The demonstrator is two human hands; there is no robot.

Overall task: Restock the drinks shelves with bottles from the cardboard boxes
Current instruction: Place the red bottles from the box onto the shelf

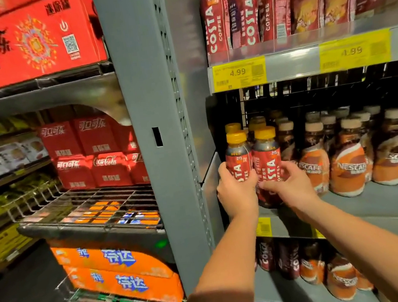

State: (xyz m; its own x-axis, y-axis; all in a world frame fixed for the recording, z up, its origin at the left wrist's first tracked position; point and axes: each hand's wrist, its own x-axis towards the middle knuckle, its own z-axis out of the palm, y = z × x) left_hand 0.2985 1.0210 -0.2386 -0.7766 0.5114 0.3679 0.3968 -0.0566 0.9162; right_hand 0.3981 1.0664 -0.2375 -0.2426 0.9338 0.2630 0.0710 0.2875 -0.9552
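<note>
At the left end of the middle shelf (382, 202), both hands are on the job. The left hand (237, 192) wraps its fingers round the left Costa bottle (238, 157), and the right hand (290, 185) grips the right Costa bottle (267, 157) low on its label. Both bottles are upright, yellow caps up, and touching side by side. Whether their bases sit on the shelf, I cannot tell: the hands cover them.

It's tight here. The grey side panel (210, 174) stands just beside the left bottle, and the first of the Nescafé bottles (346, 159) stands just beside the right one. More yellow caps (232, 127) show close behind the pair, so the back is filled. The open room is at the front: a bare grey strip of shelf runs along before the Nescafé row to the shelf's front edge.

Overhead, the upper shelf (292, 62) carries its own Costa row (215, 14), with yellow price tags (239, 73) on its lip. Off to the left, past the grey upright (162, 130), red cartons (27, 44) and orange cartons (117, 270) are stacked.
</note>
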